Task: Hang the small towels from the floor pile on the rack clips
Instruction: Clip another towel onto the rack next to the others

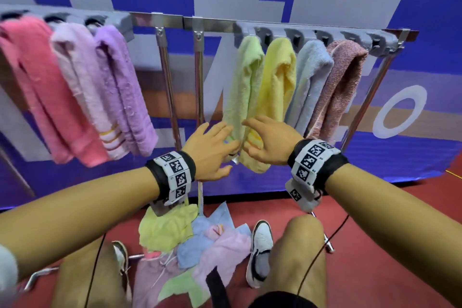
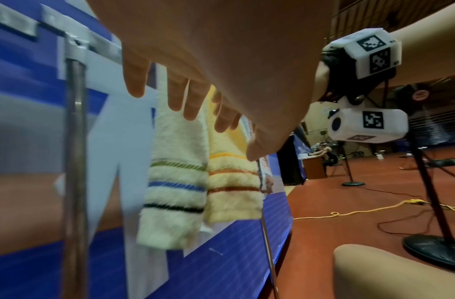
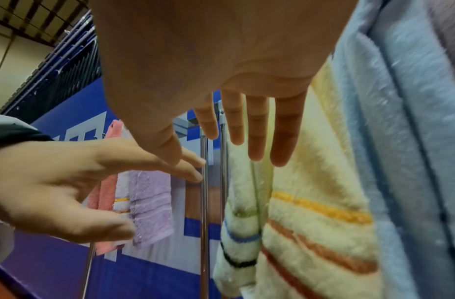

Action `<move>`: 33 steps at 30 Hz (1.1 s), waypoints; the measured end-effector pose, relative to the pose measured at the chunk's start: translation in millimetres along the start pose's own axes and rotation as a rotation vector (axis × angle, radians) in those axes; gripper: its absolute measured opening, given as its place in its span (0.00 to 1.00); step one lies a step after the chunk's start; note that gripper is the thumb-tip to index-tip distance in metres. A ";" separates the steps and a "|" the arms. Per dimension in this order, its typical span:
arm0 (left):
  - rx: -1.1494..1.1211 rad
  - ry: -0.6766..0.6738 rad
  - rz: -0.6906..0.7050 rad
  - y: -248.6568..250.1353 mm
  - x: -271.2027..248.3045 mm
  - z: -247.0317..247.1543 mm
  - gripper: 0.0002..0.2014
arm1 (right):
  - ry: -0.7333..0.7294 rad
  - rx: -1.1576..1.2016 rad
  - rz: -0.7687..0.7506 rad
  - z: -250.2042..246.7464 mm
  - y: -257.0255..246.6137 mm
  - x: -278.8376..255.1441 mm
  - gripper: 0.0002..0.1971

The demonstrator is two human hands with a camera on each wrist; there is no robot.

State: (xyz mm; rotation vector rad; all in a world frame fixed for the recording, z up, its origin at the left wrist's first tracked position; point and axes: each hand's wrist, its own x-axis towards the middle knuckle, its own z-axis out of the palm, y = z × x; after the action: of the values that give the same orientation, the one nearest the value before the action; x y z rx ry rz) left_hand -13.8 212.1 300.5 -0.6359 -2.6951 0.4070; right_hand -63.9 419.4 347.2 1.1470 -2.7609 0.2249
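The rack [image 1: 212, 25] carries grey clip bars [image 1: 325, 37]. On the left bar hang pink, pale pink and purple towels [image 1: 120, 87]. From the right bar hang a green towel [image 1: 242, 87], a yellow towel [image 1: 277, 87], a blue one [image 1: 310, 77] and a speckled mauve one [image 1: 342, 82]. My left hand [image 1: 225, 150] is open, fingers straight, at the green towel's [image 2: 175, 182] striped lower end. My right hand [image 1: 252, 135] is open at the yellow towel's [image 3: 311, 202] lower end. Whether either hand touches the cloth is unclear. The floor pile [image 1: 200, 240] lies between my feet.
Two steel posts [image 1: 198, 77] stand in the gap between the clip bars. A blue banner wall runs behind the rack. The rightmost clip [image 1: 377, 42] holds nothing. My knees and a white shoe [image 1: 261, 252] flank the pile. Black stand bases [image 2: 433, 248] and cords lie on the red floor.
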 end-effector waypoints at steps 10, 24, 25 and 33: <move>-0.136 -0.284 -0.297 -39.4 -94.6 71.8 0.37 | -0.190 0.063 -0.032 88.8 -50.7 28.5 0.34; -0.418 -0.405 -0.550 -45.3 -140.2 164.5 0.36 | -0.428 0.196 0.004 206.2 -72.0 67.2 0.32; -0.422 -0.422 -0.558 -44.5 -141.7 171.6 0.36 | -0.437 0.208 0.013 213.2 -72.8 68.0 0.33; -0.511 -0.498 -0.630 -44.6 -142.4 216.3 0.37 | -0.512 0.248 0.084 264.3 -64.7 75.0 0.35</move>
State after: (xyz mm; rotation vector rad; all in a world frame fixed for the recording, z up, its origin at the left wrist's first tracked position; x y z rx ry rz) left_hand 5.5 64.1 84.2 0.2702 -3.2872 -0.3470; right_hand -90.0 271.7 108.1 1.2997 -3.3091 0.3312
